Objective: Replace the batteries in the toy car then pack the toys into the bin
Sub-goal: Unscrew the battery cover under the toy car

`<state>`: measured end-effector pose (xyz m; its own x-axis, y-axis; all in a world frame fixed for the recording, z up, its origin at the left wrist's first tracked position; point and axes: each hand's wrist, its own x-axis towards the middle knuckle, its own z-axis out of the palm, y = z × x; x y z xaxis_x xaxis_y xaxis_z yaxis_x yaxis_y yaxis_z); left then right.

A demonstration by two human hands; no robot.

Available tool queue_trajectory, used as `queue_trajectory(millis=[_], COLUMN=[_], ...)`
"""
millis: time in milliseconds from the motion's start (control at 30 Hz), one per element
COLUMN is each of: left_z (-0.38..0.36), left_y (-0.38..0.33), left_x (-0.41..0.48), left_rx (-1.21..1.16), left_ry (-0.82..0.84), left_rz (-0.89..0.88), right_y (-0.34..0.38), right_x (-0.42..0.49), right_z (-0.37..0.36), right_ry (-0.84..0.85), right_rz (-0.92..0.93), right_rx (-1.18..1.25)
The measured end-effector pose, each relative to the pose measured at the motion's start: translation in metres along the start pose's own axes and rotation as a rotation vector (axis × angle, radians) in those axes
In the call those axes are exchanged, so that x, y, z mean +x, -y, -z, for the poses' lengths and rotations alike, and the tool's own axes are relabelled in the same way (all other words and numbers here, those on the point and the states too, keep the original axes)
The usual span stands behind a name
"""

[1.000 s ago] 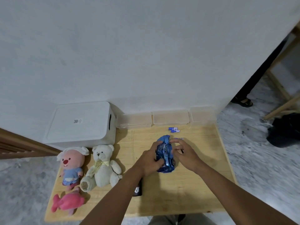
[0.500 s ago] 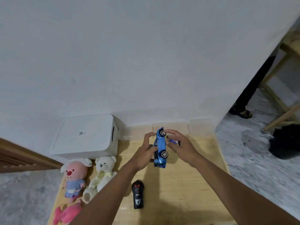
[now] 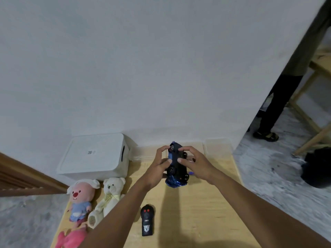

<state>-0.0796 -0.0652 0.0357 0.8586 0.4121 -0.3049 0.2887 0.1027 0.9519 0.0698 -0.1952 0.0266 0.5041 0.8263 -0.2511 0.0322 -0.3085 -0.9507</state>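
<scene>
Two hands grip the toy car point(image 3: 176, 171) above the far part of the desk point(image 3: 197, 203). The left hand point(image 3: 159, 164) curls round its left flank and the right hand point(image 3: 196, 162) round its right, with fingertips pressed on the chassis.

A second ago the car sat roof-up on the desk under both hands, and half a second ago it was lifted and tipped on its side. Now it is rolled fully over, with the dark underside and all four wheels facing the camera. That probably puts the battery cover within reach, so opening it looks like the step in hand.

A small blue piece point(image 3: 191, 173), possibly a battery, shows just beside the car's right side.

Packing has not begun. The bin point(image 3: 95, 154) stands at the desk's far left corner. The remote control point(image 3: 147, 221) lies near the front edge, and three plush toys point(image 3: 109, 194) lie along the left edge.
</scene>
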Motion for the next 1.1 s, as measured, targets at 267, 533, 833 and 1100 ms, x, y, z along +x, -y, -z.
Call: queue_trajectory(millis=[267,533,833,1100], left_z=[-0.034,-0.048,-0.057,-0.057], left_y=[-0.015,-0.011,0.001,-0.001], left_x=[0.006,0.006,0.008,0.012], left_rx=[-0.021,0.040,0.196,0.168], left_ry=[-0.008,-0.018,-0.134,-0.140], left_rz=[-0.011,-0.040,-0.145,-0.127], right_y=[0.006,-0.001,0.003,0.016], right_x=[-0.005,-0.014,-0.014,-0.009], right_z=[0.034,0.054,0.057,0.066], right_ry=[-0.007,0.024,0.014,0.020], right_rz=[0.126,0.137,0.171,0.148], right_rx=[-0.113,-0.184,-0.308,-0.526])
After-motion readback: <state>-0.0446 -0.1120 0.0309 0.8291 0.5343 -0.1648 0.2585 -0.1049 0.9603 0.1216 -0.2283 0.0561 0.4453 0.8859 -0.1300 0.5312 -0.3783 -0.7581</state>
